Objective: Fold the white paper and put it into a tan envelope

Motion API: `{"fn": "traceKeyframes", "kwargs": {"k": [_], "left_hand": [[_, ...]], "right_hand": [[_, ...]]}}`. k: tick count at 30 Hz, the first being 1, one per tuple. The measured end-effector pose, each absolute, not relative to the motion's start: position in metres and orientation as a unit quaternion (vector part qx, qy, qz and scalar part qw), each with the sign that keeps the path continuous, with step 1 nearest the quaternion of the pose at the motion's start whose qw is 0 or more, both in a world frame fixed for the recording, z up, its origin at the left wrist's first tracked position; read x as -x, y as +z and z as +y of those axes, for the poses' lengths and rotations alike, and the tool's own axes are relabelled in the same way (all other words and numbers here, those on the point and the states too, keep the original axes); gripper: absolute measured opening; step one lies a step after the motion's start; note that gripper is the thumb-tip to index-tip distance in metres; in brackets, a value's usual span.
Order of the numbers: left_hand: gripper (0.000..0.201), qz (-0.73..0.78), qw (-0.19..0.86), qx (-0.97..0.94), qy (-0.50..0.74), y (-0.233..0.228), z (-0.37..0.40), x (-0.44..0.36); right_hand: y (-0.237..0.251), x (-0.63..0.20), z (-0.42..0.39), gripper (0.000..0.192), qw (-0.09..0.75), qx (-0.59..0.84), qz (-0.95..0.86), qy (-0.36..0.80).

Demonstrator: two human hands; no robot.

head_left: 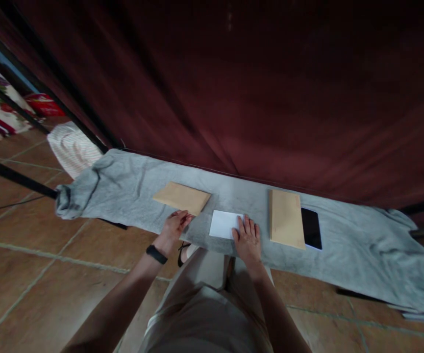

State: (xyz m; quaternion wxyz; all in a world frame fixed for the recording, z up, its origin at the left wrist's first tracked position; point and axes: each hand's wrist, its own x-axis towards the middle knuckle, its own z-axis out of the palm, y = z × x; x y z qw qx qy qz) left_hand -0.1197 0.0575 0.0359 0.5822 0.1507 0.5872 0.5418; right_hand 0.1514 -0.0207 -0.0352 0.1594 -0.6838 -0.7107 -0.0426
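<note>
A white sheet of paper (222, 224), perhaps folded or a card, lies on the grey cloth in front of me. My right hand (248, 240) rests flat over its right end, fingers stretched out. To the left is a brown paper envelope (183, 196), lying at a slant with a pointed left end. My left hand (176, 225), with a dark band on the wrist, is at the envelope's near edge, its fingers curled together on that edge; the fingertips are partly hidden. Right of my right hand lies a stack of brown envelopes (286, 219), none of them touched.
A dark-screened phone (311, 228) sits beside the stack, partly under its edge. Grey cloth (123, 184) covers the narrow bench. A dark red curtain (234, 98) hangs just behind it. Black metal bars (16, 175) and a striped cloth (72, 147) are at left.
</note>
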Motion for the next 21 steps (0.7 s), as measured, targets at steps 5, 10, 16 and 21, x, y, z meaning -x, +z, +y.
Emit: {"fn": "traceKeyframes", "kwargs": {"k": [5, 10, 16, 21], "left_hand": [[0.021, 0.588, 0.602, -0.149, 0.519, 0.037, 0.056, 0.116], [0.011, 0.614, 0.57, -0.272, 0.473, 0.02, 0.019, 0.099], [0.042, 0.466, 0.254, -0.8, 0.282, 0.004, -0.017, 0.053], [0.059, 0.445, 0.091, -0.87, 0.19, -0.017, -0.015, 0.032]], "right_hand": [[-0.035, -0.151, -0.02, 0.054, 0.154, 0.685, -0.711, -0.048], [-0.035, -0.151, -0.02, 0.054, 0.154, 0.685, -0.71, -0.05], [-0.033, -0.152, -0.02, 0.053, 0.152, 0.686, -0.711, -0.039], [-0.031, -0.152, -0.019, 0.053, 0.144, 0.686, -0.712, -0.031]]}}
